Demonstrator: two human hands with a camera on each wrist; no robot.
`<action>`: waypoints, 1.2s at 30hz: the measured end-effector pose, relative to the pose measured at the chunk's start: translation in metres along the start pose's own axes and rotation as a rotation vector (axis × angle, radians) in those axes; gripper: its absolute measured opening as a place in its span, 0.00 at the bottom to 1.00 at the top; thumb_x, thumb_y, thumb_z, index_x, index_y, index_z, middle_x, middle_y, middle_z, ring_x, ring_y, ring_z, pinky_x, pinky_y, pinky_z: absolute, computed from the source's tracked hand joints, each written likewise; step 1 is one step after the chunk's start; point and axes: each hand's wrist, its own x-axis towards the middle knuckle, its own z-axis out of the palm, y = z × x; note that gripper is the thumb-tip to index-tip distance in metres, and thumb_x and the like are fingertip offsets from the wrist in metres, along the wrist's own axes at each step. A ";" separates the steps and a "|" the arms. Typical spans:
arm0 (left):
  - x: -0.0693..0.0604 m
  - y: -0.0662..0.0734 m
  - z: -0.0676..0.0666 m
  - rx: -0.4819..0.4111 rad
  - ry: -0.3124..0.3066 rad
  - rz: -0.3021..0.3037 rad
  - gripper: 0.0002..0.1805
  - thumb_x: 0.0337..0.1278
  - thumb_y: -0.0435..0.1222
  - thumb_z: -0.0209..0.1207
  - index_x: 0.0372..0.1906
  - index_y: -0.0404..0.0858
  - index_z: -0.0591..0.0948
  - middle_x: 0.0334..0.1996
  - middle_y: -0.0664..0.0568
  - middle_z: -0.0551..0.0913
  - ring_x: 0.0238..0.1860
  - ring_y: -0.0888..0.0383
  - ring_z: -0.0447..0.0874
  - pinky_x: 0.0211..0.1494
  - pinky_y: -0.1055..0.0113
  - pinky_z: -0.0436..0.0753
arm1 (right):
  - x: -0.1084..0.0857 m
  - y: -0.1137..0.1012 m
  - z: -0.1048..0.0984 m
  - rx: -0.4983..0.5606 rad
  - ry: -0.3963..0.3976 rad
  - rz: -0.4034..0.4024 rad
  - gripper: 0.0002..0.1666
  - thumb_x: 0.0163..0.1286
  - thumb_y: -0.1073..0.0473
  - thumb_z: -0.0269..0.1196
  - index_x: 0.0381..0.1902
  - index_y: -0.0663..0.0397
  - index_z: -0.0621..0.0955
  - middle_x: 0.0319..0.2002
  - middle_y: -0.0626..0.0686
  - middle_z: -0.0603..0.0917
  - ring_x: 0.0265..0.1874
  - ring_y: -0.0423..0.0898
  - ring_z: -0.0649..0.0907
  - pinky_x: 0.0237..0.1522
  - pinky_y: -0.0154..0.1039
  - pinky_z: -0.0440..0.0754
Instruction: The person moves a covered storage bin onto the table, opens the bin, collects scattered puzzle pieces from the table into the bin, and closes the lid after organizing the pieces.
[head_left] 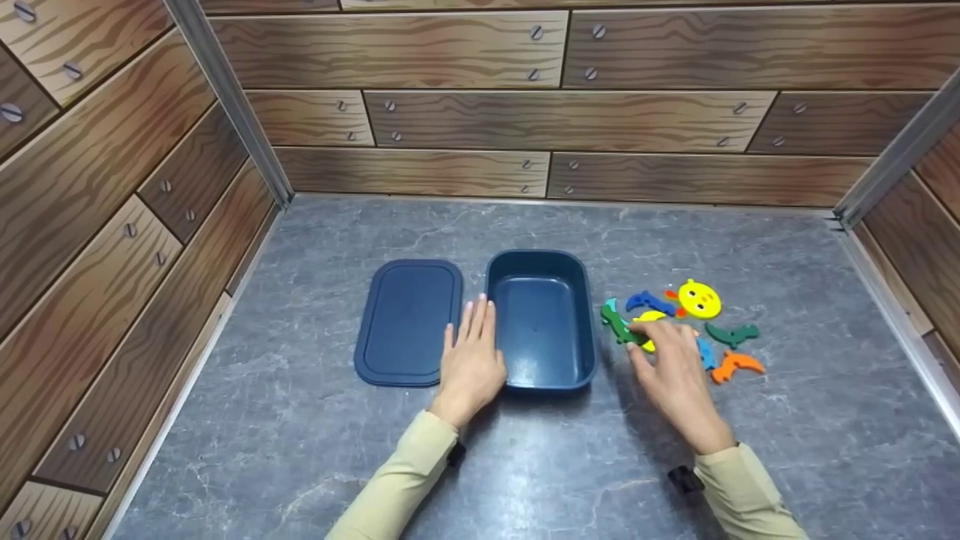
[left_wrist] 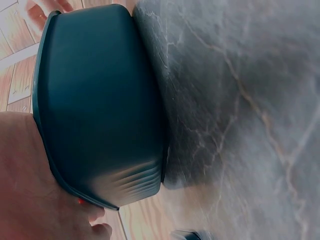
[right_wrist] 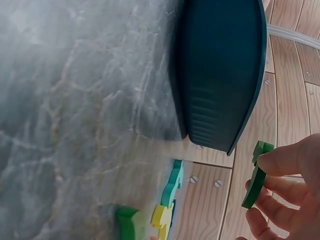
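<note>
A deep dark-blue plastic box (head_left: 592, 337) stands uncovered, and its inside shows bare in the head view. My left hand (head_left: 472, 367) rests along the box's left rim with straight fingers; the left wrist view shows it at the rim too. Right of the box, my right hand (head_left: 671, 371) pinches a green animal-shaped piece (right_wrist: 256, 182) between thumb and fingers, held above the table. Beneath and beside that hand lie a teal piece (right_wrist: 172, 184), a yellow piece (head_left: 649, 318) and a light-blue piece (head_left: 706, 352), partly covered.
A flat dark-blue lid (head_left: 409, 322) lies left of the box. Farther right are a blue piece (head_left: 649, 302), a round yellow face piece (head_left: 699, 299), a dark green piece (head_left: 731, 335) and an orange piece (head_left: 736, 366). Wood-patterned walls (head_left: 465, 52) surround the grey marbled table (head_left: 300, 435).
</note>
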 end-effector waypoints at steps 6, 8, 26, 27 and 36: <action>0.000 0.000 0.000 -0.001 -0.006 -0.003 0.39 0.69 0.40 0.49 0.79 0.40 0.48 0.79 0.53 0.40 0.78 0.52 0.37 0.76 0.47 0.43 | 0.006 -0.008 0.002 0.016 -0.014 -0.015 0.14 0.64 0.67 0.67 0.48 0.59 0.83 0.44 0.58 0.83 0.44 0.56 0.73 0.41 0.47 0.66; 0.000 0.000 0.000 0.001 -0.006 -0.001 0.39 0.69 0.40 0.49 0.79 0.40 0.48 0.79 0.53 0.40 0.78 0.52 0.37 0.76 0.47 0.43 | 0.008 -0.010 0.003 0.026 -0.026 -0.015 0.14 0.64 0.67 0.67 0.48 0.59 0.83 0.44 0.58 0.83 0.43 0.56 0.73 0.40 0.47 0.65; 0.001 0.000 -0.001 0.000 -0.008 -0.008 0.38 0.69 0.40 0.48 0.79 0.41 0.48 0.79 0.54 0.41 0.78 0.52 0.37 0.76 0.47 0.44 | 0.026 -0.029 0.009 0.033 -0.080 -0.044 0.13 0.67 0.65 0.65 0.50 0.56 0.83 0.47 0.56 0.81 0.47 0.56 0.71 0.46 0.51 0.69; 0.001 0.000 -0.001 -0.001 -0.007 -0.008 0.38 0.69 0.40 0.48 0.79 0.41 0.48 0.79 0.54 0.41 0.78 0.52 0.37 0.76 0.47 0.44 | 0.027 -0.030 0.010 0.035 -0.082 -0.044 0.13 0.67 0.65 0.65 0.50 0.56 0.83 0.47 0.56 0.81 0.47 0.56 0.71 0.46 0.51 0.69; 0.002 0.001 -0.001 -0.002 -0.018 -0.016 0.39 0.69 0.41 0.49 0.79 0.41 0.47 0.79 0.54 0.41 0.78 0.53 0.36 0.76 0.47 0.43 | 0.036 -0.040 0.019 0.047 -0.115 -0.028 0.14 0.69 0.63 0.65 0.52 0.55 0.83 0.49 0.55 0.82 0.49 0.54 0.71 0.45 0.49 0.70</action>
